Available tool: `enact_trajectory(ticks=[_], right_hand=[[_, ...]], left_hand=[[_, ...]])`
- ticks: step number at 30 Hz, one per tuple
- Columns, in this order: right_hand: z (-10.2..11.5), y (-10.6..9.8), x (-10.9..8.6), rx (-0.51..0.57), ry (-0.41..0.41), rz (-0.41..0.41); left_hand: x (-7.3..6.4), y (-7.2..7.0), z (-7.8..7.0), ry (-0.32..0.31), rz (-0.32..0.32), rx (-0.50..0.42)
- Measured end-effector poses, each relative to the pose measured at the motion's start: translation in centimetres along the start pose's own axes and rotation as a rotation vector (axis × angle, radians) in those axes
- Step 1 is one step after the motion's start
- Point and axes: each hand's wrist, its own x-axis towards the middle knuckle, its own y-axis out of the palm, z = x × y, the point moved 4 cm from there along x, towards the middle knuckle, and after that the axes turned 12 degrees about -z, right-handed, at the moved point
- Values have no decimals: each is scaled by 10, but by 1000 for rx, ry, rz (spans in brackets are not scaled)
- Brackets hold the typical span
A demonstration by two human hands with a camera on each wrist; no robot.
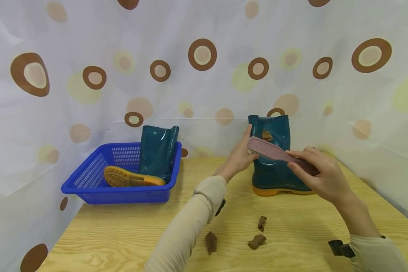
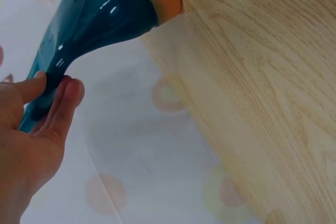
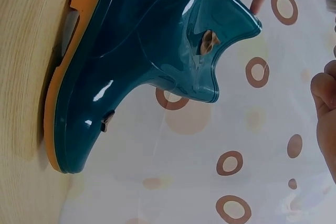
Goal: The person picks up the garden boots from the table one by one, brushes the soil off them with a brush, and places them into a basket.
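A teal rubber boot [image 1: 270, 177] with an orange sole stands upright on the wooden table, toe to the right. My left hand [image 1: 238, 156] grips the back of its shaft, thumb on one side and fingers on the other in the left wrist view. In my right hand [image 1: 321, 173] is the handle of a pink brush [image 1: 268, 149], its flat head raised in front of the boot's shaft. One brown clump [image 3: 209, 42] sticks to the shaft, and a smaller brown clump [image 3: 107, 121] sits over the foot. The right fingers curl at the right wrist view's edge.
At the left stands a blue plastic basket [image 1: 122, 197]. It holds another teal boot [image 1: 156, 151] and a yellow-brown sole [image 1: 132, 178]. Brown pieces [image 1: 257, 241] lie on the table [image 1: 122, 234] in front of the boot. A dotted curtain [image 1: 224, 90] hangs behind.
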Motion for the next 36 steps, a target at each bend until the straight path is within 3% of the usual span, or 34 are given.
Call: enact_trajectory(ticks=[10,25,31,36], right_hand=[[-2,4,-1,7,1,9],[-2,11,-4,18,14,33],[-1,14,-3,10,21,36],[2,19,-5,20,14,36]], left_hand=[[-11,-23,10,23,-26,31],[-33,-57,18,75,11,14],[-41,-74,24,51,15,-35],[-52,-87,31,7,3,-22]])
